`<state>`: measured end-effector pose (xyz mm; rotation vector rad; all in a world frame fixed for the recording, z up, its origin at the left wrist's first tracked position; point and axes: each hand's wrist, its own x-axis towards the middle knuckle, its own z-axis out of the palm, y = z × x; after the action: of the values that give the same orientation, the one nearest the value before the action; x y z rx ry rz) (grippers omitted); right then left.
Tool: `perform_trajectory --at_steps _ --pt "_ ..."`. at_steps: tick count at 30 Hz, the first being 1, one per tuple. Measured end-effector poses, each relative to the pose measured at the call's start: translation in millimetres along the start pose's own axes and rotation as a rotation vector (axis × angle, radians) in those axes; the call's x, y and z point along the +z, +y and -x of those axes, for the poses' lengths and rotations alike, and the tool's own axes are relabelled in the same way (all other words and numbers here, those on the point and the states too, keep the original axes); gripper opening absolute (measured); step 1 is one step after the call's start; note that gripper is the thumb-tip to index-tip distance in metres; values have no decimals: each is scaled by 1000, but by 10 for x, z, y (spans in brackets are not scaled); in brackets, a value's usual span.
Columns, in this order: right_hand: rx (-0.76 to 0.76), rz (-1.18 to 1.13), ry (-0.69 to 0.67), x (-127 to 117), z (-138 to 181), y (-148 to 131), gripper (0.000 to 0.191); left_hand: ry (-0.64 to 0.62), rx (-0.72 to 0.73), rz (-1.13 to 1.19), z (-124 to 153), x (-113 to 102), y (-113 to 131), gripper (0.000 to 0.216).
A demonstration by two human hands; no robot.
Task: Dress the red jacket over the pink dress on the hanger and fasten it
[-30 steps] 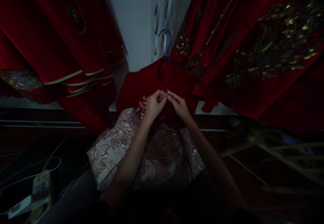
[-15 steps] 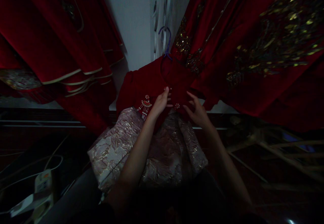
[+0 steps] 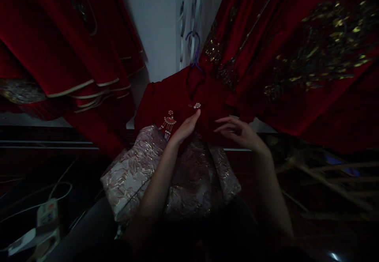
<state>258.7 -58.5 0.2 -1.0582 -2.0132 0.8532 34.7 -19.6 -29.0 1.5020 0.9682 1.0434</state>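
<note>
1. Two big red garments [image 3: 62, 44] hang either side of red top [image 3: 166, 92].
2. Brocade skirt [image 3: 127, 187]: pale, shiny, directly below red top.
3. Red top: between those garments, above skirt.
4. Right hand [image 3: 241, 133]: by red top's right edge, fingers spread, loosely bent, nothing visible in them.
5. Left hand [image 3: 186, 129]: at red top's front, one digit by pearl cluster [image 3: 197, 105]; pinching or not, can't tell.
6. Purple hanger [image 3: 198, 48]: at red top's neck.
7. Tassel ornament [image 3: 169, 120]: on red top's left front.
8. Pearl cluster: below red top's neckline.
</note>
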Motion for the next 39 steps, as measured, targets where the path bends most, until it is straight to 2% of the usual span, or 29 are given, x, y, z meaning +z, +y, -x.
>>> perform_trajectory --at_steps 1,2,5,7,11,15,18,22,25,27,29,31,34,39 --pt "-18 5 -23 36 -8 -34 38 -48 -6 20 20 -8 -5 56" --pt "-41 19 12 75 -22 -54 35 -68 -9 33 41 -30 0 57" --pt "-76 71 164 199 -77 -63 29 -7 5 -6 121 -141 71 46" --pt "-62 81 162 294 -102 -74 28 1 -16 -52 194 -207 146 43" --pt "-48 105 140 516 -127 -151 34 -157 -82 -32 332 -253 253 49" --pt "-75 145 145 676 -157 -176 39 -347 -18 -28 371 -265 229 37" --pt "-63 143 107 706 -181 -128 29 -368 -3 -56 372 -304 224 38" --pt "-33 153 90 684 -202 -23 23 -260 41 -110 406 -412 317 38" --pt "-21 176 117 658 -209 42 21 -55 135 -240 391 -557 287 36" --pt "-19 182 125 639 -211 65 21 140 145 -304 337 -679 153 33" --pt "-31 184 140 623 -213 75 20 308 94 -331 264 -796 -42 28" --pt "-45 173 142 613 -217 82 17 411 41 -346 193 -881 -234 29" --pt "-44 131 105 605 -226 112 18 449 8 -328 118 -918 -422 33" --pt "-59 154 135 608 -252 213 19 411 50 -299 72 -858 -490 32"
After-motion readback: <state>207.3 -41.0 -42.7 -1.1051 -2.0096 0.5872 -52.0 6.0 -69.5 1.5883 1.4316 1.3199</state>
